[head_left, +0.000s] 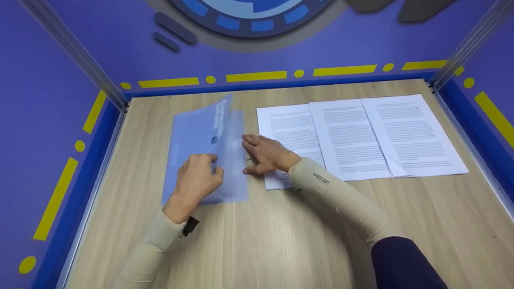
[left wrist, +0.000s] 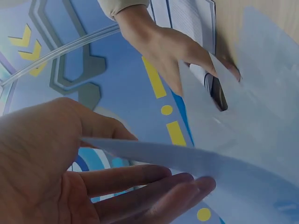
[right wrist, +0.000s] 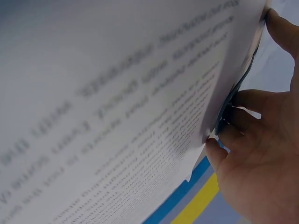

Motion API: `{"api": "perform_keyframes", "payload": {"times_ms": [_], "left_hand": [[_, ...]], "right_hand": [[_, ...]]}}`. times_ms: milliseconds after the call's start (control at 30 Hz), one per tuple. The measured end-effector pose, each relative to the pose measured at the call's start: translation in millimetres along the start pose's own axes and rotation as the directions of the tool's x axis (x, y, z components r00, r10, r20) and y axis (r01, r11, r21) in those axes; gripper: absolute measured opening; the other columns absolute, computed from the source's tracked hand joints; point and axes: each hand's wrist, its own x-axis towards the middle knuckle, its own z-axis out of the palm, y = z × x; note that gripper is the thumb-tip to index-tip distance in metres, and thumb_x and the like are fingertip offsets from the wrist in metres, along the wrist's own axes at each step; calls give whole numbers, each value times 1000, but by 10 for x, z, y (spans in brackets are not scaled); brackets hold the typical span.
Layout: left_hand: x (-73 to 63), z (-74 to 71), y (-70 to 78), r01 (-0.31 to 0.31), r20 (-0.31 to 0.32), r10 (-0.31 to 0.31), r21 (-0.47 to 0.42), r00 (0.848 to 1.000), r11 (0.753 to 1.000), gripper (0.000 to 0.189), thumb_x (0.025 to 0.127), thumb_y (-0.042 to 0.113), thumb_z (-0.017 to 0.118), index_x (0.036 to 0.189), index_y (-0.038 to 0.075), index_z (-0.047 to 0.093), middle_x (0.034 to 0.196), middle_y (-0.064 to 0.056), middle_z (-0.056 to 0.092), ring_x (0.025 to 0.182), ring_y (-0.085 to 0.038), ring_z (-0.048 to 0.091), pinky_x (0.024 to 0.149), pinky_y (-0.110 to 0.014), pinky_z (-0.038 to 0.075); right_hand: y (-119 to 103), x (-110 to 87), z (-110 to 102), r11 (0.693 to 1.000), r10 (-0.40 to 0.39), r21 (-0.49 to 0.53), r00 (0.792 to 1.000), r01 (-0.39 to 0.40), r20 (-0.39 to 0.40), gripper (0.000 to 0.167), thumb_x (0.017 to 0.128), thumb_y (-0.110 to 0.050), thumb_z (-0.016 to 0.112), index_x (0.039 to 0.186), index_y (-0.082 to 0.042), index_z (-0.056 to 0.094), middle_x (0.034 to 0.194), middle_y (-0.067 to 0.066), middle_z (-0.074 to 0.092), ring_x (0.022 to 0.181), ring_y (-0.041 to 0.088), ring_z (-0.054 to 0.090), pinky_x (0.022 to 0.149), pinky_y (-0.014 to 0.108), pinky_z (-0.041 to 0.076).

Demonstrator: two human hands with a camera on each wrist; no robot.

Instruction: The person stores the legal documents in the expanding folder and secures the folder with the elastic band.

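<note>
Pinching the raised cover (head_left: 188, 132) of the blue folder (head_left: 235, 184), the left hand (head_left: 196, 176) does best lifting smoothly (thin plastic probably creases easily) while the right hand (head_left: 267, 154), fingers outstretched, steadies the edge; the folder lies beneath the left hand, its right edge by the right's fingertips.

Left grip (head_left: 196, 174): curled, knuckles up, pinching between thumb (head_left: 219, 173) and bent fingers (head_left: 199, 159).
Left forearm (head_left: 146, 245): sleeved, angled up and inward from the lower left.
Right grip (head_left: 268, 154): palm down, extended leftward, thumb set apart.
Right forearm (head_left: 341, 196): sleeved, slanting leftward from the lower right.
</note>
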Motion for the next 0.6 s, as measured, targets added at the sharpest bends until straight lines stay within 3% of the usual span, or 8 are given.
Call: {"api": "perform_keyframes", "payload": {"times_ms": [100,133,200,267,433,533,600], "left_hand": [[-27,-57,8,-8,-38,8,-4,999,1000,19,94,3,60,84,-1,76,77,-12,70,58,-17,50,51,-36,48],[-32,-76,10,-12,-54,12,-7,998,1000,23,92,0,58,72,3,68,66,-6,59,55,-15,43,48,-34,42],[-44,-114,13,-12,-80,11,-18,997,1000,35,90,-4,55,60,12,47,61,2,35,54,-14,32,45,-31,32],[-57,-148,8,-10,-108,7,-26,994,1000,41,87,-7,53,59,18,36,62,5,28,55,-14,30,44,-30,30],[-75,-224,-25,11,-167,-18,-39,986,999,42,82,-10,52,60,19,32,62,3,30,55,-17,33,45,-31,32],[-81,-268,-50,26,-173,-34,-48,984,999,37,83,-10,55,59,14,41,62,1,36,57,-18,36,46,-33,34],[-92,-295,-66,32,-175,-42,-59,984,998,28,85,-10,59,63,6,57,63,-5,50,59,-20,43,47,-35,40]], "right_hand": [[-6,2,-1,1000,2,5,1000,-2,13,105,97,-69,61,168,-1,26,178,15,19,165,33,21,135,44,22],[-5,2,-2,1000,3,4,1000,-3,18,105,98,-69,61,168,-1,25,178,15,18,165,33,20,135,44,21],[-5,7,-1,1000,2,1,1000,-2,24,105,98,-69,61,168,0,25,178,16,18,165,33,20,135,44,21],[-6,9,-1,1000,0,-1,1000,0,31,105,98,-69,61,169,0,24,178,16,17,165,33,19,135,44,20],[-12,8,-2,1000,3,6,999,-3,36,105,98,-69,60,169,-1,22,179,16,16,166,32,17,135,43,19],[-12,4,-7,1000,7,5,999,-7,33,105,98,-69,60,169,-1,22,179,15,16,166,32,17,135,43,20],[-11,2,-12,1000,9,4,1000,-9,29,105,98,-69,60,169,-2,23,179,15,16,166,32,17,135,43,20]]}}
